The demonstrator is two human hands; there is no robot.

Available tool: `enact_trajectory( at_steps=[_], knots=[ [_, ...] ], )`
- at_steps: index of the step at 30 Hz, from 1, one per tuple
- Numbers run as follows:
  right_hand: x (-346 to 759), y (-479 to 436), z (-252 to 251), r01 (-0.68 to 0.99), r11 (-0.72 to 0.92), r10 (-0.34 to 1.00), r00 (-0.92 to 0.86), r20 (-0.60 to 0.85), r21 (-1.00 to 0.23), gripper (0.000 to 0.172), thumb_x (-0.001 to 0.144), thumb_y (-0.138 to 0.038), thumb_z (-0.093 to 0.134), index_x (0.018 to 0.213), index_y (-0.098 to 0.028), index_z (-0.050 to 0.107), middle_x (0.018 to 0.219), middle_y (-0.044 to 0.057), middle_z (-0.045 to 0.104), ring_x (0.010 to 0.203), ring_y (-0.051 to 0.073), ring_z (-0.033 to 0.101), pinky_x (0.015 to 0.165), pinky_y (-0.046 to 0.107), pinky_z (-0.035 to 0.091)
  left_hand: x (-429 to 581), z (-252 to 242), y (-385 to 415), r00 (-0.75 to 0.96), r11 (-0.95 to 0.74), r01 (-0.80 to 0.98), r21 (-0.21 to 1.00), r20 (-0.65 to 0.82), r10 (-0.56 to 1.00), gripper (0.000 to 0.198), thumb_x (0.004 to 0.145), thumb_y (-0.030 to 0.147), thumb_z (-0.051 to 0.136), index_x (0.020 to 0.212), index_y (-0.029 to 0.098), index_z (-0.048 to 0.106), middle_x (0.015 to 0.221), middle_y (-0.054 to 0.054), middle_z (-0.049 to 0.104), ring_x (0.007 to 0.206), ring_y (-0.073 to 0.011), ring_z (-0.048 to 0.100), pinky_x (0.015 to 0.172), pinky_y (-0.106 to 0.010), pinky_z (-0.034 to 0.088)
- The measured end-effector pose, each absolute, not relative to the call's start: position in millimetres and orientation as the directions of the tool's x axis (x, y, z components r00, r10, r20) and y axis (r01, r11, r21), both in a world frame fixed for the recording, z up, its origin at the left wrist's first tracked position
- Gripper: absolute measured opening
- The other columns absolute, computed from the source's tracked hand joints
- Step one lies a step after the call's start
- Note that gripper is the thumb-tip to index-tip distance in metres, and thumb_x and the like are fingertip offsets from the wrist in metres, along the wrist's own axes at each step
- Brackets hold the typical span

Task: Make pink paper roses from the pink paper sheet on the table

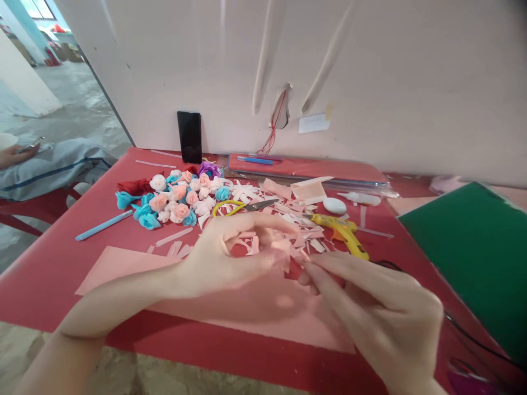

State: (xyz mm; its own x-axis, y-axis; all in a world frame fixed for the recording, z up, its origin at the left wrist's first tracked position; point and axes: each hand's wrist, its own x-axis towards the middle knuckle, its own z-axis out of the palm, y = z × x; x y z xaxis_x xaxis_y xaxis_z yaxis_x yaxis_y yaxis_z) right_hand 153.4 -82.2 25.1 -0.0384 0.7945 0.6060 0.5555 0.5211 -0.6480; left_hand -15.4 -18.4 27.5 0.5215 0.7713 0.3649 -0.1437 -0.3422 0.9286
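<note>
Pink paper piece (281,251): held up above the worktop (41,282), between the two hands; its outline is blurred, so its exact shape cannot be told.
Feel of the paper: judged to be very light, thin and soft, with little stiffness; likely to be creased or torn if squeezed hard, and not likely to be slippery.
Best grip on the paper: probably taken by an edge or a narrow end, with fingertips only, so that the middle is not crushed.
Left hand (216,266): curved into a loose ring, the piece pinched lightly between thumb and fingertips; the palm is left free of it.
Right hand (379,302): fingertips pressed together on a narrow pink end, just beside the left fingertips; whether this end belongs to the same piece cannot be told.
Pink sheet (304,329): laid flat beneath both hands, partly covered by the left forearm.
Beyond the hands: paper scraps (245,192) are strewn about, with scissors (263,205) laid among them, paper flowers (180,213) clustered to the left and a yellow glue gun (346,230) to the right.
</note>
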Motion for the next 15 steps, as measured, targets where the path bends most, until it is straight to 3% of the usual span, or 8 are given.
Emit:
enact_trajectory(
  at_steps=[3, 5, 8, 12, 15],
  knots=[
    [158.9, -77.0, 29.0, 0.353, 0.330, 0.943, -0.086, 0.320, -0.876, 0.016, 0.079, -0.017, 0.062, 0.067, -0.025, 0.070, 0.059, -0.001, 0.064, 0.051, 0.011, 0.058, 0.041, 0.019, 0.046, -17.9, 29.0, -16.4, 0.498, -0.302, -0.147, 0.942, 0.335, 0.800, 0.021, 0.074, 0.010, 0.060, 0.092, 0.019, 0.064, 0.058, 0.005, 0.057, 0.057, -0.0076, 0.055, 0.061, -0.019, 0.047],
    [160.8, -73.8, 28.9, 0.226, 0.192, 0.979, -0.115, 0.170, -0.955, 0.016, 0.077, -0.025, 0.064, 0.064, -0.024, 0.072, 0.068, 0.002, 0.066, 0.066, 0.014, 0.061, 0.048, 0.020, 0.048, -19.3, 29.4, -14.5, 0.549, -0.277, -0.152, 0.949, 0.314, 0.774, 0.021, 0.077, 0.012, 0.058, 0.096, 0.019, 0.061, 0.056, 0.006, 0.055, 0.056, -0.0073, 0.055, 0.059, -0.019, 0.047],
    [160.4, -72.5, 26.4, 0.058, 0.023, 0.990, -0.140, 0.014, -0.998, 0.017, 0.073, -0.032, 0.069, 0.059, -0.023, 0.072, 0.072, 0.004, 0.065, 0.077, 0.016, 0.059, 0.059, 0.022, 0.050, -20.3, 29.5, -12.5, 0.631, -0.288, -0.139, 0.948, 0.308, 0.712, 0.019, 0.078, 0.014, 0.059, 0.097, 0.018, 0.060, 0.066, 0.003, 0.060, 0.061, -0.0078, 0.057, 0.062, -0.019, 0.047],
    [156.8, -75.5, 26.8, 0.029, -0.085, 0.975, -0.205, -0.089, -0.996, 0.021, 0.075, -0.033, 0.067, 0.059, -0.021, 0.071, 0.057, 0.001, 0.057, 0.060, 0.012, 0.054, 0.057, 0.023, 0.046, -18.4, 28.8, -13.3, 0.662, -0.300, -0.135, 0.944, 0.312, 0.682, 0.013, 0.079, 0.015, 0.059, 0.092, 0.017, 0.061, 0.069, 0.002, 0.063, 0.071, -0.0087, 0.060, 0.075, -0.019, 0.047],
    [153.8, -77.0, 30.4, -0.006, -0.111, 0.978, -0.180, -0.108, -0.994, 0.019, 0.074, -0.029, 0.068, 0.058, -0.019, 0.071, 0.056, 0.001, 0.058, 0.053, 0.009, 0.050, 0.053, 0.023, 0.043, -15.9, 27.7, -14.6, 0.653, -0.287, -0.170, 0.943, 0.326, 0.684, 0.017, 0.078, 0.014, 0.060, 0.094, 0.017, 0.059, 0.068, 0.002, 0.061, 0.072, -0.0088, 0.060, 0.075, -0.019, 0.047]
  ],
)
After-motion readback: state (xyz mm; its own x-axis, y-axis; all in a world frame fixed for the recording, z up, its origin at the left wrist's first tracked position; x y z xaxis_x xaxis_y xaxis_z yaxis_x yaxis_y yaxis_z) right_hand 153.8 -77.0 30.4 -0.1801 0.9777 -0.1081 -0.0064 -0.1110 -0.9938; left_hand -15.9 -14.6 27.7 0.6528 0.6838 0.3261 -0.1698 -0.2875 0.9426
